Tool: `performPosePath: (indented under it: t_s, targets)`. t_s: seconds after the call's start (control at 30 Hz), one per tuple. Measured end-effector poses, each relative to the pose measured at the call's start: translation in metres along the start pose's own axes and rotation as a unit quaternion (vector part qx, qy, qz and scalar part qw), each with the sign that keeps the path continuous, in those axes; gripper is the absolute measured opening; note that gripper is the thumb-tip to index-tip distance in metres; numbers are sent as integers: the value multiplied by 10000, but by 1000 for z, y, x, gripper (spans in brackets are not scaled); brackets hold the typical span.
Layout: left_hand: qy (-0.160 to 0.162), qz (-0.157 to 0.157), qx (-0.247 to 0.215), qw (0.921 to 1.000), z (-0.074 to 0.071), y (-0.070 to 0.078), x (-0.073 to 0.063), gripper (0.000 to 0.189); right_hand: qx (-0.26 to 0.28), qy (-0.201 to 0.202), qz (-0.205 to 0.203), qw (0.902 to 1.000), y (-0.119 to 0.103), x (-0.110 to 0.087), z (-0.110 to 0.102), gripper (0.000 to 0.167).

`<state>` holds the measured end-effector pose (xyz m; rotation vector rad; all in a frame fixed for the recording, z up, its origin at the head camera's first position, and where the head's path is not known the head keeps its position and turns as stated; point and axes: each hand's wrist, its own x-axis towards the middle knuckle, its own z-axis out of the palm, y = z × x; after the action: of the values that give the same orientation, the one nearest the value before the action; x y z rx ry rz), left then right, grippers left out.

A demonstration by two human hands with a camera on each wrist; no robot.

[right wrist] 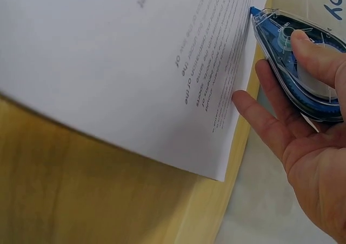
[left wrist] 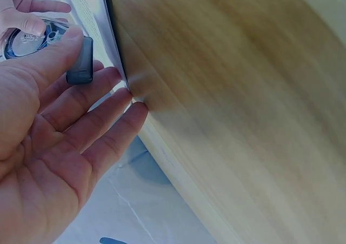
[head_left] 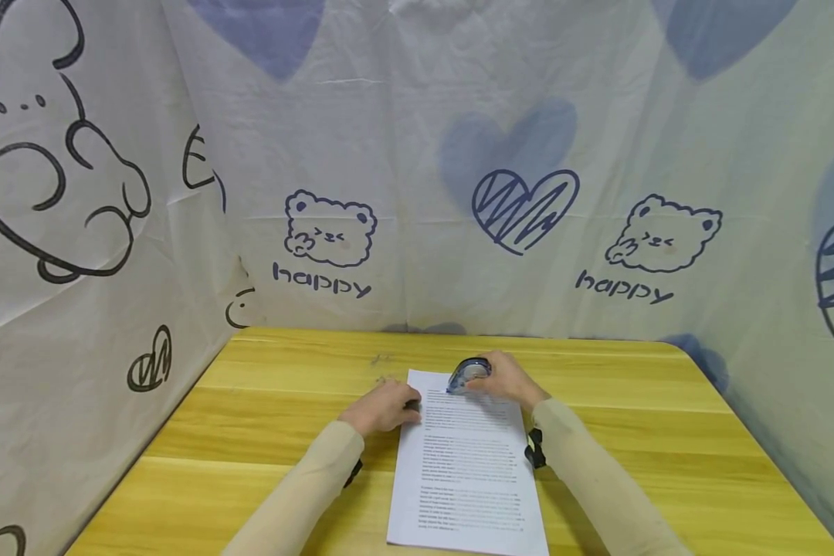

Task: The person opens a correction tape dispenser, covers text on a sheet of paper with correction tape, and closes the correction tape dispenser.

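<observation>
Correction tape (right wrist: 285, 57), partly covered, is gripped by right hand (head_left: 506, 380); left hand (head_left: 382, 406) pinches cap (left wrist: 82, 64).

I note narrow clearance between my left hand (head_left: 382, 407) and the correction tape (head_left: 466, 372), wide tabletop (head_left: 632, 425) rightward; the fabric backdrop (head_left: 417, 154) bars passage behind.

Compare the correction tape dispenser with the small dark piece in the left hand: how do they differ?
Shape: the correction tape dispenser is teardrop-like; the dark piece is a rounded rectangle.
Size: the dispenser is clearly larger than the piece.
Hand: the right hand holds the dispenser; the left hand holds the piece.
Shared: both are hand-held.
</observation>
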<state>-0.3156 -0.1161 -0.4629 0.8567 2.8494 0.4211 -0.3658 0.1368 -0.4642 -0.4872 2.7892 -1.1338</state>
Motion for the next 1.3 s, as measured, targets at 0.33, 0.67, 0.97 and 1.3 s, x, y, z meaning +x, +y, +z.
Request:
performPosePath:
  t_s: [0.33, 0.67, 0.97, 1.3]
  targets:
    - [-36, 5, -5, 10000, 0, 0, 0, 15, 86, -33, 60, 9999, 4, 0, -1, 26]
    - [32, 77, 41, 10000, 0, 0, 0, 16, 239, -55, -23, 9997, 9, -1, -2, 24]
    - [-5, 32, 67, 10000, 0, 0, 0, 15, 157, -47, -20, 9999, 9, 0, -3, 24]
    - [-66, -16, 119, 9999, 1, 1, 1, 16, 137, -103, -138, 9998, 12, 0, -4, 23]
